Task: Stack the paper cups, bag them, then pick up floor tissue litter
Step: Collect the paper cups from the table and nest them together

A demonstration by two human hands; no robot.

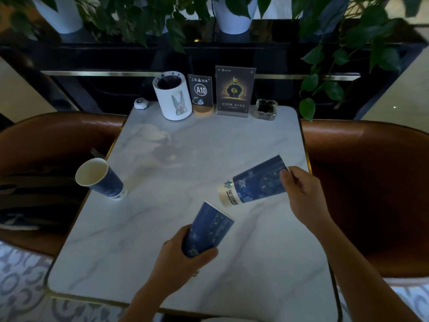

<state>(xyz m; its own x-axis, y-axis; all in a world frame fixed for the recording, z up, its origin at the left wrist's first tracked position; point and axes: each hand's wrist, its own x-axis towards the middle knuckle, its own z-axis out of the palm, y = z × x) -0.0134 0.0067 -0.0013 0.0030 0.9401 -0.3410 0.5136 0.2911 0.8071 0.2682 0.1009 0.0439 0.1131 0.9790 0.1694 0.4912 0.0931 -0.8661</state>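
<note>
Three blue patterned paper cups are in view above a white marble table. My left hand grips one cup by its base, with the mouth tilted up and to the right. My right hand holds a second cup by its rim end, its white-banded base pointing down-left toward the first cup's mouth; a small gap separates them. The third cup stands at the table's left edge, with its white inside showing. No bag or tissue litter can be seen.
Along the table's far edge stand a white rabbit-print holder, an A10 table sign, a menu stand and a glass ashtray. Brown leather seats flank the table. A dark bag lies on the left seat.
</note>
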